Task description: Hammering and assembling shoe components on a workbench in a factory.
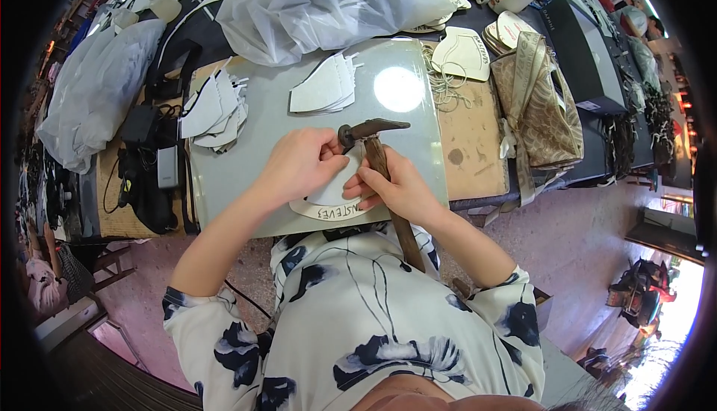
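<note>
A flat white cut piece (334,200) lies on the grey work slab (246,157) near its front edge. My left hand (299,163) presses down on the piece and pinches its upper edge. My right hand (394,185) grips the wooden handle of a hammer (376,150), and its fingers also touch the piece. The hammer's dark metal head sits just above my left fingertips, close to the slab. The handle runs down past my wrist toward my body.
Two stacks of white cut pieces (326,85) (214,112) lie on the slab's far side. Behind them are clear plastic bags (314,0). A brown patterned bag (539,105) and a dark box (586,53) sit right. Dark items and cables (149,164) lie left.
</note>
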The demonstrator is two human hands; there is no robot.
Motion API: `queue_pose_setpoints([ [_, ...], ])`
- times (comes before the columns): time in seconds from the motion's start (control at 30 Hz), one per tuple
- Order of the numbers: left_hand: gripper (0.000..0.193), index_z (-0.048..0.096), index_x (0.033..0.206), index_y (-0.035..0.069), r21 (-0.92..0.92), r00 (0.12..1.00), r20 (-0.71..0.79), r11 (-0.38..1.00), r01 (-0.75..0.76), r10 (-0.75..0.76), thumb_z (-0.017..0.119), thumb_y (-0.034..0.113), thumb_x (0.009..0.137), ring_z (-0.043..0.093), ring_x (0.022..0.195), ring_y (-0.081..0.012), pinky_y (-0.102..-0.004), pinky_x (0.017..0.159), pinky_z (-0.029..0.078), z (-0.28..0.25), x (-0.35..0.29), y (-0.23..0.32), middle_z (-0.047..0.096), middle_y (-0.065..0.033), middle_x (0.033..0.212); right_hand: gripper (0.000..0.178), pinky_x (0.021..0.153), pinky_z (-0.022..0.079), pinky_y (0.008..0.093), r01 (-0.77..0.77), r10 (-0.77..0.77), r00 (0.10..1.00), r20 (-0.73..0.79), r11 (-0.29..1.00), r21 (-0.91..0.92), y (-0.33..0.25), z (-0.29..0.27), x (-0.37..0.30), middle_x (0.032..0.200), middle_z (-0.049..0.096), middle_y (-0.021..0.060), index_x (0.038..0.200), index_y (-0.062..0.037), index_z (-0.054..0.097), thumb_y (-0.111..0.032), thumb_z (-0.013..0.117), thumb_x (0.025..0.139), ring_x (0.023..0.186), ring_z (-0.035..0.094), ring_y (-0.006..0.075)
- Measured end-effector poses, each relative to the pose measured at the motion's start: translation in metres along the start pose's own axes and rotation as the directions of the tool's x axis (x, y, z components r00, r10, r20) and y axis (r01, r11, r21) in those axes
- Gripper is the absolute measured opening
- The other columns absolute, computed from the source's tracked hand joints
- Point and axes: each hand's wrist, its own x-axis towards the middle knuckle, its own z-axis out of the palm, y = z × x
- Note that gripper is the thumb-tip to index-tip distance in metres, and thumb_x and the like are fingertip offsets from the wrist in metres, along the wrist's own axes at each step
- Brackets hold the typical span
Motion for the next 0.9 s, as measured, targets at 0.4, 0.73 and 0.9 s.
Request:
queue_pose_setpoints([
  [0.4, 0.012, 0.062, 0.082, -0.001, -0.112, 0.988, -0.127, 0.989, -0.101, 0.087, 0.07, 0.008, 0.081, 0.054, 0.06, -0.0103, -0.0275, 0.058, 0.045, 0.019, 0.002, -0.016, 0.059, -0.0031, 0.067, 0.013, 0.067, 0.059, 0.0283, -0.003, 0.003, 1.0, -0.019, 1.0, 0.017, -0.001, 0.003, -0.001, 0.096, 0.065, 0.0127, 0.106, 0.0009, 0.042, -0.011, 0.044, 0.102, 0.088, 0.07, 0.0184],
  [0.73, 0.024, 0.062, 0.104, 0.004, -0.071, 0.889, -0.416, 0.967, -0.243, 0.193, 0.068, 0.014, 0.083, 0.064, 0.08, -0.0265, -0.0372, 0.071, 0.051, -0.012, -0.036, -0.025, 0.066, -0.0127, 0.093, 0.016, 0.071, 0.06, 0.0292, -0.03, 0.03, 0.999, -0.013, 1.0, -0.001, 0.001, -0.001, 0.001, 0.099, 0.067, 0.0144, 0.107, -0.0011, 0.042, -0.015, 0.047, 0.102, 0.093, 0.07, 0.0211],
  [0.9, 0.051, 0.055, 0.126, 0.001, 0.309, 0.83, -0.253, 0.854, -0.418, 0.497, 0.07, 0.021, 0.082, 0.058, 0.113, -0.0322, -0.0406, 0.096, 0.046, 0.012, -0.072, -0.042, 0.06, -0.0165, 0.124, 0.016, 0.069, 0.06, 0.0282, -0.022, 0.022, 1.0, 0.001, 1.0, -0.016, -0.001, -0.002, 0.002, 0.1, 0.067, 0.0143, 0.107, -0.0011, 0.043, -0.016, 0.047, 0.102, 0.093, 0.07, 0.0211],
])
